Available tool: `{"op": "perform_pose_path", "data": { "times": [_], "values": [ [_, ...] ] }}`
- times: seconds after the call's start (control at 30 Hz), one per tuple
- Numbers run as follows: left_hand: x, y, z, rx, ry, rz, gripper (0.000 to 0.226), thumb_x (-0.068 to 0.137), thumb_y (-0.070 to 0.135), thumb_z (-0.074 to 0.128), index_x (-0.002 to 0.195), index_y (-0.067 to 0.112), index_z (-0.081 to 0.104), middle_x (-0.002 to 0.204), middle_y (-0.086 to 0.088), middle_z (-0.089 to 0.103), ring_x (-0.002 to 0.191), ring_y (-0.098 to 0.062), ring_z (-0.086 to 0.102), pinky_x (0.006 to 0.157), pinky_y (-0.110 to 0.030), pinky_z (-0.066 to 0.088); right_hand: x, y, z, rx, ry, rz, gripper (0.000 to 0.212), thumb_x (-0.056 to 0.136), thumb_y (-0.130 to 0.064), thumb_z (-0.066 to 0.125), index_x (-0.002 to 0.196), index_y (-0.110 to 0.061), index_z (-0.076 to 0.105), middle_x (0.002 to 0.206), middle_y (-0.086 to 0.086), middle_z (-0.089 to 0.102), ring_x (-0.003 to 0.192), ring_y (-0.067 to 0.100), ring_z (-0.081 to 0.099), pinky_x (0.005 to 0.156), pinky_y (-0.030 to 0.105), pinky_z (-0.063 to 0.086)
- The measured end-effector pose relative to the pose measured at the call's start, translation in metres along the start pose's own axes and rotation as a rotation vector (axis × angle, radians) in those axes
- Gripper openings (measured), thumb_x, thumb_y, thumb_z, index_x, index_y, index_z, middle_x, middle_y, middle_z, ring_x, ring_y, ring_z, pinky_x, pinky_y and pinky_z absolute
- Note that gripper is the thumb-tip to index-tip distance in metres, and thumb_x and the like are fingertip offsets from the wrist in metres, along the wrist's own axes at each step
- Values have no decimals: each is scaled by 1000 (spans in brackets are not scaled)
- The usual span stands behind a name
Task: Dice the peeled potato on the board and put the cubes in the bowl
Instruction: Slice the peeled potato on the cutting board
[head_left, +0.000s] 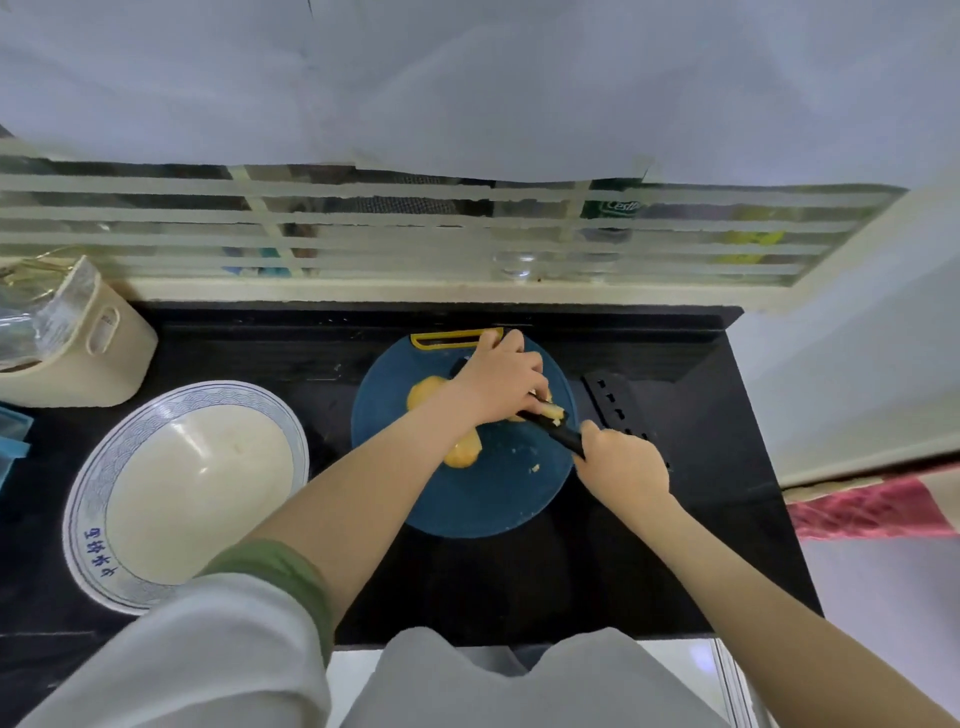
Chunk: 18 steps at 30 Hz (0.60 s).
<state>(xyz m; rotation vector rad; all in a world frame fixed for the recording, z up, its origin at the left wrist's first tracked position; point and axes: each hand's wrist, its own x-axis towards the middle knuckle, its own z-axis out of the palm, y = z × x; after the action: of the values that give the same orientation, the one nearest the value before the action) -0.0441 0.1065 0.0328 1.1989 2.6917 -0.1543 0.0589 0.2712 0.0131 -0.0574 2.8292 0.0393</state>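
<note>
This is a home kitchen. A dark polished stone surface (701, 545) runs beneath a barred window (363, 228) just beyond the left hand (498, 384). A green-labelled bottle (615, 208) shows dimly through the window's striped glass. Under that hand lies a round blue cutting board (493, 499) carrying yellow potato pieces (462, 452). The right hand (623, 460) grips a black knife (550, 432) over the board. Well to the left of the left hand stands a wide ceramic bowl (88, 493) with a blue patterned rim. Beyond the bowl is a cream plastic basket (104, 364) holding shiny bags. Just beyond the right hand lies a black slotted knife sheath (615, 402).
</note>
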Motion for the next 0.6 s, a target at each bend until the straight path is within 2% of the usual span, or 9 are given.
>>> {"op": "perform_pose_path", "data": {
  "times": [0.13, 0.23, 0.3, 0.37, 0.4, 0.47, 0.53, 0.6],
  "values": [
    [14, 6, 7, 162, 39, 183, 29, 99, 43, 42, 114, 33, 65, 111, 11, 57, 106, -19, 39, 83, -36, 28, -4, 11, 3, -33, -16, -12, 23, 101, -35, 40, 104, -13, 50, 89, 1, 66, 74, 25, 67, 55, 31, 38],
    [20, 12, 11, 342, 116, 309, 11, 85, 39, 68, 81, 29, 71, 82, 12, 58, 84, -14, 49, 68, -30, 33, -5, 19, 4, -47, -19, -15, 23, 101, -34, 40, 105, -13, 50, 91, 1, 66, 75, 24, 66, 55, 31, 37],
    [24, 13, 16, 376, 142, 334, 14, 75, 34, 78, 69, 26, 68, 74, 10, 57, 75, -13, 50, 64, -28, 36, -4, 22, 4, -62, -18, -38, 23, 101, -34, 41, 105, -13, 50, 89, 1, 66, 71, 23, 64, 54, 30, 38],
    [29, 14, 17, 374, 147, 320, 15, 72, 30, 79, 65, 24, 67, 72, 9, 56, 74, -13, 50, 64, -27, 36, -2, 22, 4, -73, -25, -74, 22, 101, -34, 43, 104, -13, 50, 88, 1, 65, 64, 21, 59, 53, 30, 39],
    [29, 15, 16, 374, 138, 302, 13, 75, 29, 76, 67, 23, 67, 73, 9, 56, 75, -14, 50, 65, -28, 35, -1, 22, 4, -74, -29, -86, 22, 100, -34, 44, 104, -13, 50, 88, 1, 65, 64, 21, 59, 54, 31, 40],
    [31, 15, 17, 309, 99, 237, 13, 91, 23, 57, 86, 17, 67, 88, 4, 58, 89, -17, 48, 72, -31, 32, 3, 22, 4, -77, -32, -99, 22, 100, -34, 44, 104, -13, 50, 89, 1, 66, 70, 22, 64, 54, 31, 41],
    [36, 10, 17, 230, 58, 85, 21, 98, 15, 41, 103, 10, 61, 105, -3, 54, 103, -24, 43, 79, -35, 29, 6, 25, 5, -70, -39, -91, 22, 100, -35, 44, 105, -14, 50, 89, 1, 66, 71, 22, 66, 54, 31, 42],
    [39, 4, 9, 153, 80, -85, 24, 99, 16, 38, 112, 10, 58, 113, -5, 53, 108, -26, 41, 83, -37, 30, 7, 30, 7, -42, -51, -56, 22, 100, -34, 45, 106, -14, 51, 87, 1, 66, 69, 22, 65, 53, 31, 44]
  ]
}}
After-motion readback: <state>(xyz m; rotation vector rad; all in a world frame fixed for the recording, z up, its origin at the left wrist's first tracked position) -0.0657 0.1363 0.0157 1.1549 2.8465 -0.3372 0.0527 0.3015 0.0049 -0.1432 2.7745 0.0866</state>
